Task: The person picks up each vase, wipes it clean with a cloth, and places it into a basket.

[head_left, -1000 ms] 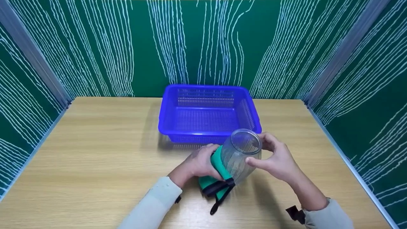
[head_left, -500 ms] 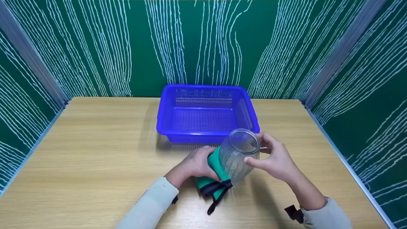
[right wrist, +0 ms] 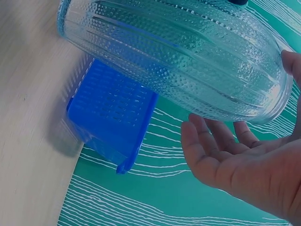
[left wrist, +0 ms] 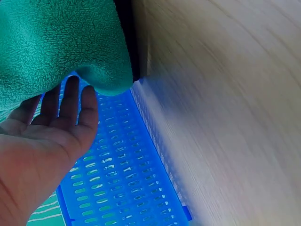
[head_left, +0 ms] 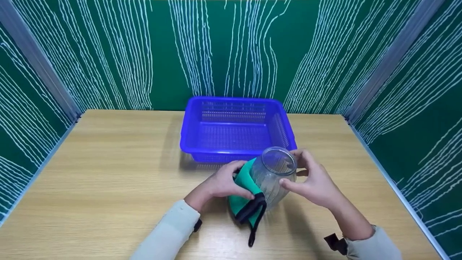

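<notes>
A clear ribbed glass vase [head_left: 269, 186] stands tilted above the table with its mouth facing up. My right hand [head_left: 313, 182] holds it near the rim, thumb on the near side and fingers at the far side. Against the vase's left side lies a green terry cloth [head_left: 245, 181] with black edging and a hanging loop. My left hand [head_left: 221, 182] grips that cloth between thumb and fingers, pressing it to the glass. In the left wrist view the cloth [left wrist: 56, 44] partly covers the fingertips. Dotted texture shows on the vase [right wrist: 188, 66] in the right wrist view.
Directly behind the vase, a blue plastic basket [head_left: 231, 151] with slotted walls sits on the wooden table [head_left: 119, 173]. Green panels [head_left: 158, 54] with white wavy lines enclose the table's back and sides.
My left hand has shifted the cloth slightly along the vase's side, and its black edge and loop hang differently. The right hand keeps the vase nearly in place.
</notes>
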Motion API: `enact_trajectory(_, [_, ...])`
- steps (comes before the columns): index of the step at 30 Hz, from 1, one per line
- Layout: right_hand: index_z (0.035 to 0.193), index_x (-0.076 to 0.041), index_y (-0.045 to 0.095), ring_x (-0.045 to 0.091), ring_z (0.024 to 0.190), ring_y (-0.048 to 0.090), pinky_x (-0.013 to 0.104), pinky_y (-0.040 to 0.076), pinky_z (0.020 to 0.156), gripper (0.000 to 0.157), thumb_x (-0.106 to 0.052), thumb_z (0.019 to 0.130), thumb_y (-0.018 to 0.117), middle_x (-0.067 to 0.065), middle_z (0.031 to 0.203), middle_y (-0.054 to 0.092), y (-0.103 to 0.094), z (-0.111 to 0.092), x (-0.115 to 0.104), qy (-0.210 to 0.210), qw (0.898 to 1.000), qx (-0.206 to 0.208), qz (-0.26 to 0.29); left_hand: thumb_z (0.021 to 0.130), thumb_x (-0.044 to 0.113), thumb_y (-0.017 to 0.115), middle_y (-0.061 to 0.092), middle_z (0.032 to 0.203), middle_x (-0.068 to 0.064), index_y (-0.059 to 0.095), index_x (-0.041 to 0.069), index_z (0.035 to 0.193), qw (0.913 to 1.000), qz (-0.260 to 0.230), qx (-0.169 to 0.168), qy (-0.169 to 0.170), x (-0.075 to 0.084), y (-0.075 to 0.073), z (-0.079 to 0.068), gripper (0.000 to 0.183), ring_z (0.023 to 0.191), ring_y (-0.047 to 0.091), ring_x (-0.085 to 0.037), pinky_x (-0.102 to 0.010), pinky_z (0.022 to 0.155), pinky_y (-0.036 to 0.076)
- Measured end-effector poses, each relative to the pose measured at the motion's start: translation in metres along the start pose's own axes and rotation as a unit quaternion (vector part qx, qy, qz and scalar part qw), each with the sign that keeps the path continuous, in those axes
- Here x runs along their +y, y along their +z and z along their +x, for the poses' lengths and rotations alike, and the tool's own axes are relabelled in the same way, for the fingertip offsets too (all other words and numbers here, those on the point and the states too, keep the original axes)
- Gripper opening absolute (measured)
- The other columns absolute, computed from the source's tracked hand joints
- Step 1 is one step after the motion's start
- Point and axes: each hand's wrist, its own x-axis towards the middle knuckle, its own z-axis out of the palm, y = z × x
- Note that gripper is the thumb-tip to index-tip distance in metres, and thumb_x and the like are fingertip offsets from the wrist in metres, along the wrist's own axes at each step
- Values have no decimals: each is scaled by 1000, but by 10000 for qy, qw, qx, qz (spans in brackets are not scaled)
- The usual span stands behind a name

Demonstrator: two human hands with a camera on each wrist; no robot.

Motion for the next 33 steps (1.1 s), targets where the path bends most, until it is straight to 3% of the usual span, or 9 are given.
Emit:
enact_trajectory(10, [110, -16, 46, 13, 91, 52, 34, 44, 79, 53, -23, 66, 76, 0, 98, 58, 5, 4, 25, -215, 9995, 139, 195, 49, 38, 83, 47, 116, 12, 44, 33, 122, 9976, -661, 204, 6, 3, 4, 0, 83, 105, 46, -7, -27, 87, 41])
enact_trajectory(19, [110, -14, 47, 15, 92, 53, 33, 45, 79, 54, -24, 66, 76, 2, 100, 58, 5, 5, 28, -242, 9994, 152, 180, 48, 36, 84, 46, 117, 10, 44, 32, 122, 9962, -832, 228, 151, 10, 1, 2, 84, 107, 45, -8, -27, 87, 42])
enact_trajectory(27, [110, -10, 47, 16, 94, 54, 34, 44, 80, 51, -16, 67, 75, 4, 101, 59, 3, 1, 11, -166, 9995, 140, 244, 50, 40, 82, 49, 115, 12, 44, 33, 123, 9972, -627, 280, 292, 21, -9, 6, 82, 104, 46, -9, -30, 88, 39])
enact_trajectory(33, [109, -6, 48, 15, 92, 53, 32, 45, 79, 49, -11, 68, 74, 4, 99, 59, 2, -3, -4, -102, 9996, 144, 222, 52, 45, 80, 46, 114, 17, 42, 43, 119, 9974, -658, 160, 229, 38, -19, 10, 77, 103, 44, -7, -34, 87, 38])
